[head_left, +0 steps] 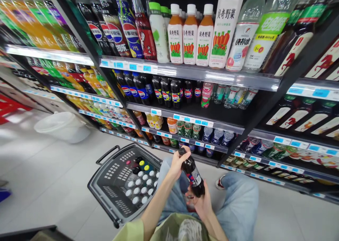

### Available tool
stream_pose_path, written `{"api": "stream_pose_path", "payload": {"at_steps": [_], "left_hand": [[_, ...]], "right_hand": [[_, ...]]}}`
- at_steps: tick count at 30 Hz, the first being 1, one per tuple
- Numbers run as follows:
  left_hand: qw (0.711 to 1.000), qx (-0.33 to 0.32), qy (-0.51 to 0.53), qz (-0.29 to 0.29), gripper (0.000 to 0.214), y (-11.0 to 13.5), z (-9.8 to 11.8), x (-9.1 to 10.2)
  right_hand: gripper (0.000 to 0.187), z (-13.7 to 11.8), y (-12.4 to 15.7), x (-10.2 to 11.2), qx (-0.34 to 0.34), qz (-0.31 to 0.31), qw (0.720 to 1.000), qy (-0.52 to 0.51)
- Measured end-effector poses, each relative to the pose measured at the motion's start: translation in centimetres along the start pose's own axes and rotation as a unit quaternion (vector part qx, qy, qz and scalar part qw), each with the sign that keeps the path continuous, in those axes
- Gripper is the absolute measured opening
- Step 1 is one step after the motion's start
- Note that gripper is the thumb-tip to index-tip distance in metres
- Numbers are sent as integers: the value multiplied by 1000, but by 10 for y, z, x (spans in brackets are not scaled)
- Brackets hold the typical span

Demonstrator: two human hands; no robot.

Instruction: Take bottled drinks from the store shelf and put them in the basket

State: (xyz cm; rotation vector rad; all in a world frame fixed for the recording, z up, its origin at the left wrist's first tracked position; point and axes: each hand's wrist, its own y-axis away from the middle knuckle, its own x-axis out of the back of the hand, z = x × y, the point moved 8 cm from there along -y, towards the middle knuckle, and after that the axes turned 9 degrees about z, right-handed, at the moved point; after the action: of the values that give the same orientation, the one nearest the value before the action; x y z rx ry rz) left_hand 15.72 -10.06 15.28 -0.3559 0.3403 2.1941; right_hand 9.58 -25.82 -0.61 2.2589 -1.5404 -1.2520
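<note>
A dark cola bottle (192, 174) with a black cap is tilted above my lap, its cap end up and to the left. My left hand (180, 160) is closed round the neck and cap end. Around the base, the fingers of my right hand (202, 203) are wrapped, partly hidden behind the bottle. To the left of my knees stands a grey shopping basket (106, 177) holding several bottles, most with white caps (143, 190), a few with yellow (144, 165) or dark caps.
Shelves of drinks rise in front, with a price-tag edge (182, 118) near knee height. Carrot-label bottles (189, 36) and cola bottles (165, 92) line them. A white tub (63, 126) sits on the floor at left. A dark edge (34, 232) shows at bottom left.
</note>
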Motion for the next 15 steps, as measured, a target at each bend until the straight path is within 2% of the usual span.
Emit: {"api": "stream_pose_path", "payload": {"at_steps": [2, 4, 6, 8, 10, 12, 15], "left_hand": [[1000, -16, -15, -23, 41, 1, 5, -5], [999, -18, -22, -24, 41, 2, 7, -6], [999, -21, -24, -14, 41, 1, 8, -5], [999, -24, -25, -2, 40, 1, 7, -3], [999, -24, -26, 7, 41, 0, 6, -1], [999, -27, -24, 8, 42, 0, 8, 0], [998, -43, -35, -9, 45, 1, 15, 0]], "right_hand": [[75, -2, 3, -5, -13, -30, 999, -3], [68, -5, 5, -5, -2, -33, 999, -6], [54, -10, 4, 2, 35, 5, 999, -5], [53, -12, 3, 13, 78, 53, 996, 0], [56, -10, 2, 21, 98, 75, 992, 5], [58, -2, 0, 22, 77, 54, 996, 9], [69, 11, 2, 18, 9, -2, 1000, 10]]}}
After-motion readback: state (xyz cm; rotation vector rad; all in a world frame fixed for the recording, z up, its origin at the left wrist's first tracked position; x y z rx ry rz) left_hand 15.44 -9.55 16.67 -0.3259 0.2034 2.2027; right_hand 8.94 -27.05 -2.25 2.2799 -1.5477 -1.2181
